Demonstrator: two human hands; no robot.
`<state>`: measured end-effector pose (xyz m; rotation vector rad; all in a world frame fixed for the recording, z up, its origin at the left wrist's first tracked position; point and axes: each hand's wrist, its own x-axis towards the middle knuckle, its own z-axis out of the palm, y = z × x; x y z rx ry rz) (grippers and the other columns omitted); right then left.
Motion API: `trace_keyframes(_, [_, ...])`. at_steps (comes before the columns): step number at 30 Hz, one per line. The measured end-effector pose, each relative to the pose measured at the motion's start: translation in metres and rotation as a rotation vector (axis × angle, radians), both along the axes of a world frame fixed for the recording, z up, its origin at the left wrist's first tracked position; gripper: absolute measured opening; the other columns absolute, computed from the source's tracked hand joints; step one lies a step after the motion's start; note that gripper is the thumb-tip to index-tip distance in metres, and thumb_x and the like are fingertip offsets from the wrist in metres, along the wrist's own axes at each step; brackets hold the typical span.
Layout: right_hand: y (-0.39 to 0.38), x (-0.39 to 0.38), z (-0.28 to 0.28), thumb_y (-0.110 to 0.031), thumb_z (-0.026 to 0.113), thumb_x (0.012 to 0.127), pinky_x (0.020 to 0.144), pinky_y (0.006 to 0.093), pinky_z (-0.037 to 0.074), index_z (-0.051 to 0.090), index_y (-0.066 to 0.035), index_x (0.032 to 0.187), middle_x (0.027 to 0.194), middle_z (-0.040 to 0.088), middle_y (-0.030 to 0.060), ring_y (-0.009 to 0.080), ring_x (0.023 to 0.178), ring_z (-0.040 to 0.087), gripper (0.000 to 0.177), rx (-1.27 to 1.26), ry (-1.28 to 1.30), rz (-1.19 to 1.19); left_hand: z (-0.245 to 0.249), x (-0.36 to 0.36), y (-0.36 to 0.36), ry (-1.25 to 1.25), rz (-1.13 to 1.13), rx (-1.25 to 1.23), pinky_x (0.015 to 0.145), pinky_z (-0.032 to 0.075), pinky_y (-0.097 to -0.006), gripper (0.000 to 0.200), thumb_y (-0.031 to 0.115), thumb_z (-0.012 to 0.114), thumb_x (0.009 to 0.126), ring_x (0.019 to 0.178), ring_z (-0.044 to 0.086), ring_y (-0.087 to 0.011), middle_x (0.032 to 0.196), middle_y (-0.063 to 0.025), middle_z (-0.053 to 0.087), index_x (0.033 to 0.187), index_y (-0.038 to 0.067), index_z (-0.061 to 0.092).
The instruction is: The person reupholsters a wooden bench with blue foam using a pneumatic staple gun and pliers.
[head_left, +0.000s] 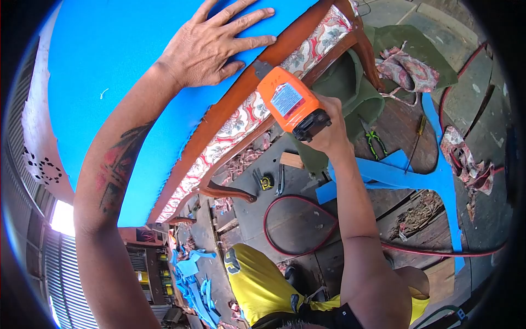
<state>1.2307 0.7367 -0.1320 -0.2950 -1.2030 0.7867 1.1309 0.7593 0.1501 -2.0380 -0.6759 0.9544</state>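
My left hand (pixel 205 46) lies flat with fingers spread on bright blue sheet material (pixel 131 71) that covers the seat of a wooden-framed piece of furniture. In my right hand (pixel 335 129) is an orange staple gun (pixel 286 98). Its nose sits right at the blue edge, along the brown wooden rail (pixel 224 109), just beyond my left thumb. The handle is mostly hidden behind the gun's body and my fingers. Below the rail runs floral patterned fabric (pixel 241 118) in white and red. The blue edge along the rail looks rough and frayed.
On the dark floor lie green-handled pliers (pixel 376 143), a screwdriver (pixel 419 131), a tape measure (pixel 266 181) and blue offcuts (pixel 383 174). A red hose (pixel 267 219) loops across the boards. Floral scraps (pixel 405 68) rest on dark green cloth (pixel 438 52).
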Motion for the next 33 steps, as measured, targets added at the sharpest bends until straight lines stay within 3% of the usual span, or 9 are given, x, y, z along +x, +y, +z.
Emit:
trace_keyframes(1, [-0.002,-0.001,0.004,-0.019,0.083,0.069,0.084,0.0418,0.054,0.072,-0.005,0.113,0.096,0.074,0.0141,0.0328,0.089,0.071,0.048,0.031,0.014,-0.094,-0.001,-0.001,0.001,-0.025,-0.021,-0.005,0.127,-0.001,-0.0614,0.062,0.049,0.056,0.093,0.159,0.008,-0.0293,0.171,-0.0043,0.019,0.152,0.032,0.046])
trace_keyframes(4, [0.004,-0.009,0.001,-0.02,0.085,0.068,0.083,0.0413,0.055,0.07,-0.005,0.118,0.103,0.074,0.015,0.0315,0.09,0.072,0.055,0.024,-0.013,0.062,0.0,0.0,0.001,-0.035,-0.045,-0.006,0.126,-0.001,-0.0629,0.062,0.049,0.057,0.092,0.159,0.008,-0.0306,0.171,-0.0042,0.019,0.151,0.034,0.048])
trace_keyframes(6, [0.004,-0.006,0.004,-0.017,0.089,0.063,0.072,0.0418,0.06,0.064,-0.004,0.121,0.095,0.074,0.0189,0.0365,0.083,0.074,0.065,0.161,-0.028,-0.19,-0.001,0.002,0.001,-0.026,-0.048,0.001,0.126,-0.001,-0.0633,0.061,0.049,0.057,0.092,0.159,0.008,-0.0308,0.171,-0.0039,0.02,0.151,0.035,0.048])
trace_keyframes(10, [0.004,-0.004,0.009,-0.017,0.089,0.063,0.072,0.0417,0.06,0.064,-0.004,0.121,0.094,0.074,0.019,0.0369,0.083,0.074,0.065,0.131,-0.015,-0.08,-0.001,0.0,0.001,-0.045,-0.036,-0.003,0.126,-0.001,-0.0641,0.059,0.048,0.056,0.092,0.159,0.009,-0.0301,0.17,-0.0036,0.021,0.15,0.033,0.05])
trace_keyframes(12, [0.005,-0.002,0.009,-0.018,0.089,0.063,0.072,0.0415,0.06,0.064,-0.004,0.124,0.094,0.073,0.0192,0.0375,0.082,0.074,0.067,0.152,-0.034,-0.182,-0.001,-0.001,0.0,-0.044,-0.046,0.006,0.126,-0.001,-0.0641,0.059,0.047,0.055,0.092,0.159,0.009,-0.0299,0.17,-0.0035,0.021,0.149,0.033,0.051])
trace_keyframes(22, [0.007,0.0,0.01,-0.021,0.089,0.064,0.071,0.0421,0.059,0.064,-0.004,0.13,0.093,0.073,0.0207,0.0392,0.081,0.073,0.072,0.196,-0.019,-0.249,-0.002,0.0,0.0,-0.038,-0.049,0.022,0.126,0.0,-0.0642,0.057,0.044,0.052,0.092,0.159,0.008,-0.0295,0.17,-0.0038,0.022,0.148,0.033,0.053])
trace_keyframes(23, [0.002,0.0,0.009,-0.022,0.088,0.065,0.086,0.0429,0.052,0.066,-0.007,0.128,0.107,0.071,0.0163,0.0353,0.095,0.067,0.068,0.029,-0.072,-0.096,-0.002,-0.002,0.0,-0.039,-0.075,0.024,0.126,0.0,-0.0643,0.057,0.044,0.052,0.092,0.159,0.008,-0.0294,0.17,-0.0037,0.022,0.148,0.033,0.053])
trace_keyframes(25, [-0.002,0.001,0.01,-0.022,0.087,0.066,0.1,0.0436,0.046,0.068,-0.011,0.126,0.121,0.069,0.012,0.0313,0.11,0.06,0.063,-0.139,-0.124,0.056,-0.003,-0.001,0.0,-0.033,-0.064,0.028,0.126,-0.001,-0.0643,0.058,0.045,0.052,0.091,0.159,0.008,-0.0291,0.17,-0.0035,0.021,0.148,0.033,0.052])
trace_keyframes(33, [0.002,0.001,0.014,-0.022,0.089,0.062,0.101,0.0447,0.046,0.067,-0.011,0.127,0.121,0.066,0.0119,0.0331,0.113,0.056,0.07,-0.194,-0.129,0.133,-0.002,0.0,-0.001,-0.049,-0.026,0.026,0.126,-0.002,-0.0641,0.059,0.045,0.052,0.091,0.159,0.008,-0.0278,0.17,-0.0022,0.021,0.15,0.036,0.05])
